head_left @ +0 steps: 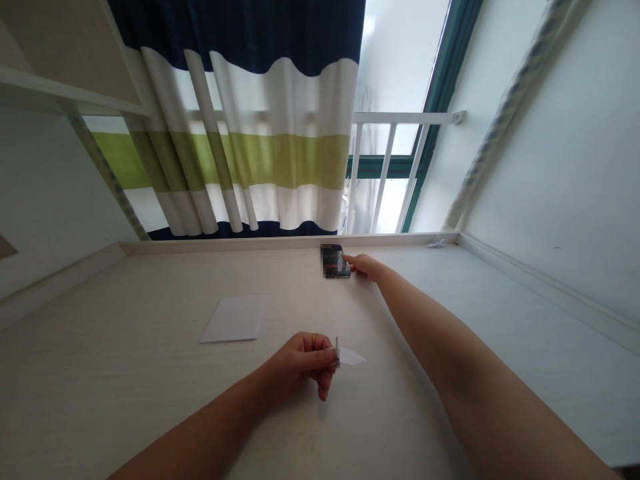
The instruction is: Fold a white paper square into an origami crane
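My left hand (pixel 303 363) is closed in a pinch on a small folded white paper shape (pixel 349 357), held just above the pale wooden desk (pixel 150 400). A ring shows on one finger. My right arm stretches far forward; my right hand (pixel 367 265) has a finger extended and touches the right edge of a dark phone (pixel 334 261) lying near the desk's back edge. Its other fingers are curled under and hard to see.
A flat white sheet of paper (pixel 235 319) lies on the desk left of centre. A striped curtain (pixel 240 147) hangs behind the desk, with a white railing (pixel 390 167) and window to its right. White walls close both sides. A tiny paper piece (pixel 437 244) sits at the back right corner.
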A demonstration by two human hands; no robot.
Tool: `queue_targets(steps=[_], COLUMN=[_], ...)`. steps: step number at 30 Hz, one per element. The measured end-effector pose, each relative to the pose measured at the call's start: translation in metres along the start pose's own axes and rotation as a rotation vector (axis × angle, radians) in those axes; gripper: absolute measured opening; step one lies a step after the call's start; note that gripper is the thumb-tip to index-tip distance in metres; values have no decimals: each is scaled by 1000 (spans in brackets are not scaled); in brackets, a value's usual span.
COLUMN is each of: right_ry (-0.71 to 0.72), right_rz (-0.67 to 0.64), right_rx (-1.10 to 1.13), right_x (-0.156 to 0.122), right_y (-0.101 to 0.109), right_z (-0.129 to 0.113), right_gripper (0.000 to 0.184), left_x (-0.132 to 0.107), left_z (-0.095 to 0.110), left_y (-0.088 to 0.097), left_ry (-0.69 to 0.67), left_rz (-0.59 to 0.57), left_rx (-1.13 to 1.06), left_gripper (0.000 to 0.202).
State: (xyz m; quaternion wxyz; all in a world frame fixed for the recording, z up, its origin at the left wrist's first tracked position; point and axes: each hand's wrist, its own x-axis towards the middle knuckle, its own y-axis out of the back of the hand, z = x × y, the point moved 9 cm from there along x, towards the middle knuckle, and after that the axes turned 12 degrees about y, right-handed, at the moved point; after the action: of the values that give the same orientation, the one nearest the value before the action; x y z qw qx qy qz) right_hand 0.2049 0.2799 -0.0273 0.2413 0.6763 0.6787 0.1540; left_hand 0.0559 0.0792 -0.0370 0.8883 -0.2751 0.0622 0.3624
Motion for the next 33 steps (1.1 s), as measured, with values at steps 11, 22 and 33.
queue_targets(steps=[11,22,33], right_ry=[398,264,191], right_rz=[-254,-653,-592], right_rx=[411,783,1061], right_x=[-153,-206,-218], right_y=[-42,-85,-86], right_z=[-44,-34,-44], right_gripper=[50,39,35], left_x=[-3,0,-6], left_z=[9,3,5], left_y=[6,10,-4], left_ry=[-66,-21,-34], left_rz=[90,145,70], left_rx=[-4,40,-55], left_gripper=[27,26,24])
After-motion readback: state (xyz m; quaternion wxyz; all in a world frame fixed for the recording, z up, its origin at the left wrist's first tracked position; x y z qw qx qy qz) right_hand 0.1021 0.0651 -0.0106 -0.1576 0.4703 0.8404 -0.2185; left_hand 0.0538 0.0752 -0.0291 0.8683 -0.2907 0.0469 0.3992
